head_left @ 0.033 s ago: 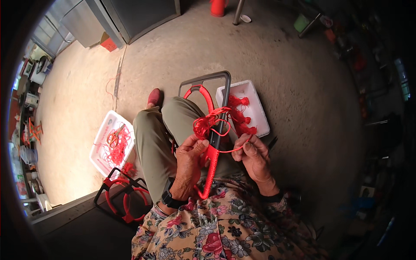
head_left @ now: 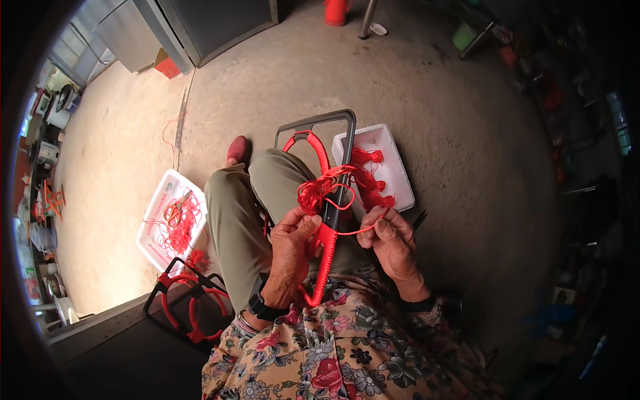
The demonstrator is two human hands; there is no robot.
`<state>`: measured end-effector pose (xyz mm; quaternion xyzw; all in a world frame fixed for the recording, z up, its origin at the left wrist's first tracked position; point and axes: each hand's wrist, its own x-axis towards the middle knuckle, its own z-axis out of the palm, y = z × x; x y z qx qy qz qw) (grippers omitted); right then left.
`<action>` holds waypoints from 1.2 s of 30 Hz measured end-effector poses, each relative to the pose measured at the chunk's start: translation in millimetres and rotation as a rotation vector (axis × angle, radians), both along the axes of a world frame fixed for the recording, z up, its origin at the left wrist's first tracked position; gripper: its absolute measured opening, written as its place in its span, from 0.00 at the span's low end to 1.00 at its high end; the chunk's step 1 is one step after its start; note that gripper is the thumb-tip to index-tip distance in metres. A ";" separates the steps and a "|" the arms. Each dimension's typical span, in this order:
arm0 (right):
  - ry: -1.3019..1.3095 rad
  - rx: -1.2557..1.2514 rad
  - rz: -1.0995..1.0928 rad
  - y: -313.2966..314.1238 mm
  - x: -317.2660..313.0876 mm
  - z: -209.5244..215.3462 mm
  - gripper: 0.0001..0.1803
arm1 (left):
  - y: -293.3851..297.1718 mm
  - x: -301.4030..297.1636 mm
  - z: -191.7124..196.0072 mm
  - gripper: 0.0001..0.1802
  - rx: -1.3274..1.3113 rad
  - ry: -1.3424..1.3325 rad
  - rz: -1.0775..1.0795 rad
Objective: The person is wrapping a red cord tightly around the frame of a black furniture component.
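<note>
Across my lap leans a black frame point(head_left: 351, 133) with rounded corners, part of it wrapped tightly in red cord point(head_left: 324, 270). My left hand point(head_left: 291, 241) is closed on the frame where the wrapping ends, thumb and fingers pinched together. A loose bundle of red cord point(head_left: 311, 198) lies over the frame just above that hand. From the wrapping a single strand point(head_left: 353, 233) runs to my right hand point(head_left: 390, 241), which pinches it between thumb and fingers. The fingertips of my left hand are partly hidden behind the frame.
A white tray point(head_left: 400, 175) with red cord bundles stands beyond my right hand. To the left, another white tray point(head_left: 152, 225) holds tangled red cord and scissors point(head_left: 175, 212). More black frames with red wrapping point(head_left: 195, 313) lie on a dark surface by my left hip.
</note>
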<state>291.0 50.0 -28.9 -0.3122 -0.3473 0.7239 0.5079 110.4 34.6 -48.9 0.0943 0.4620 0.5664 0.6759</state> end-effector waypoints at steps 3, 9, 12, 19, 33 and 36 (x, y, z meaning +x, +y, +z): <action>0.010 0.022 0.011 3.7 -0.8 -2.4 0.12 | 2.5 -2.5 -3.5 0.08 0.025 -0.013 -0.019; -0.072 0.014 0.036 3.6 1.9 -5.7 0.12 | 4.8 -2.0 -3.1 0.08 0.029 -0.032 -0.003; -0.131 -0.037 0.039 2.8 11.3 -13.1 0.13 | 5.1 2.1 -2.3 0.09 0.010 -0.011 0.041; -0.096 -0.163 0.096 3.8 22.7 -18.4 0.13 | 0.6 5.4 -3.6 0.10 0.061 0.046 0.094; -0.220 -0.226 -0.139 8.1 35.4 -24.2 0.19 | 22.3 -66.5 49.3 0.17 0.522 0.575 0.470; -0.221 -0.114 -0.145 12.4 27.5 6.6 0.19 | 28.0 -67.5 82.2 0.20 0.649 0.676 0.485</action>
